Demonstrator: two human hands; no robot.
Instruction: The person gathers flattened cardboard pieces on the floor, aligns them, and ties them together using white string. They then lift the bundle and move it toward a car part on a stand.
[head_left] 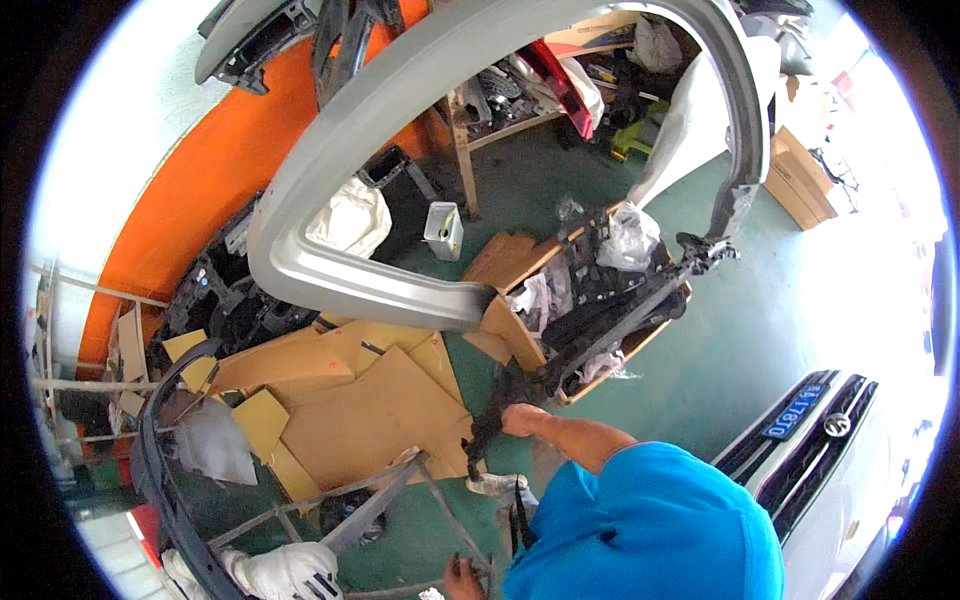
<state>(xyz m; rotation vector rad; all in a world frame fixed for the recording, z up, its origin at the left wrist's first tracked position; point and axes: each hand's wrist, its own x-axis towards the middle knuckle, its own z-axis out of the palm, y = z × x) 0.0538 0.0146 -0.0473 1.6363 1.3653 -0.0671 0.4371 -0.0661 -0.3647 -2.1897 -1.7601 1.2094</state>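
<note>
A large silver-grey car body frame (290,240) rises in front of me and loops round an opening. My right hand (522,420) reaches left from a blue sleeve. Its fingers are closed on a dark metal bar (488,432). That bar extends up towards a long dark strip (625,320) near the frame's lower end; I cannot tell whether they are joined. Low at the bottom edge is my left hand (463,580), partly cut off. Its visible fingers stand slightly apart beside a grey metal rack (440,505), with nothing seen in them.
Flattened cardboard (375,410) lies left of my shoe (497,484). Beyond it an open cardboard box (515,335) holds dark parts and plastic. A curved black strip (150,430) stands at left, near a white bundle (285,572). A white car front (830,480) is at right.
</note>
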